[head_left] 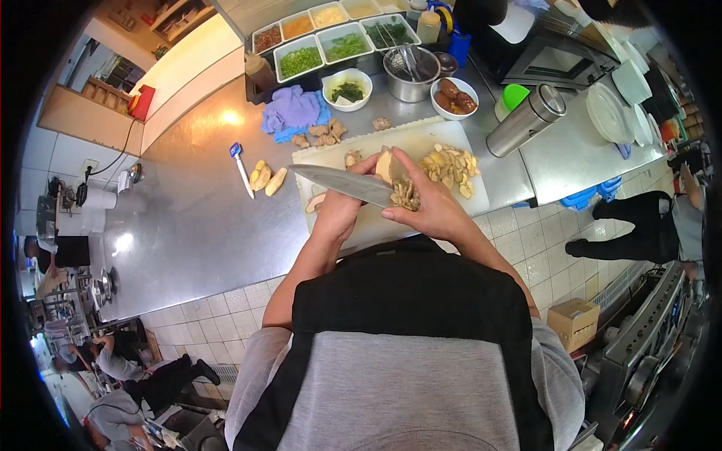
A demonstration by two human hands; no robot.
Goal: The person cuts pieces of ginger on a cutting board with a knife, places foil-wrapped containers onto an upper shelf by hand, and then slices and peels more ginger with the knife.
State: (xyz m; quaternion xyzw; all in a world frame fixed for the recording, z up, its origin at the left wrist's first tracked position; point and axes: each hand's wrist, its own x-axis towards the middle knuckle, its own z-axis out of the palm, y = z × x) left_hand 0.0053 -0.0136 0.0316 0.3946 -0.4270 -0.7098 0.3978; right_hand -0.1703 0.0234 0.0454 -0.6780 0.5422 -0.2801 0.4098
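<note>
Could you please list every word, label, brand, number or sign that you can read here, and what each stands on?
None can be read.
White tool: blue patch at its top end, too small to make out any wording.
Cardboard box: faint marks on its side, too blurred to read.

Counts: 1 knife (331, 180), 1 cutting board (361, 224), 1 blue-and-white tool (242, 170), 2 white food bowls (347, 107), 3 front-row trays (301, 80) of greens, 1 steel pot (410, 92), 1 steel flask (525, 121), 1 cardboard box (573, 325). Sliced pieces (451, 167): too piled to count.
</note>
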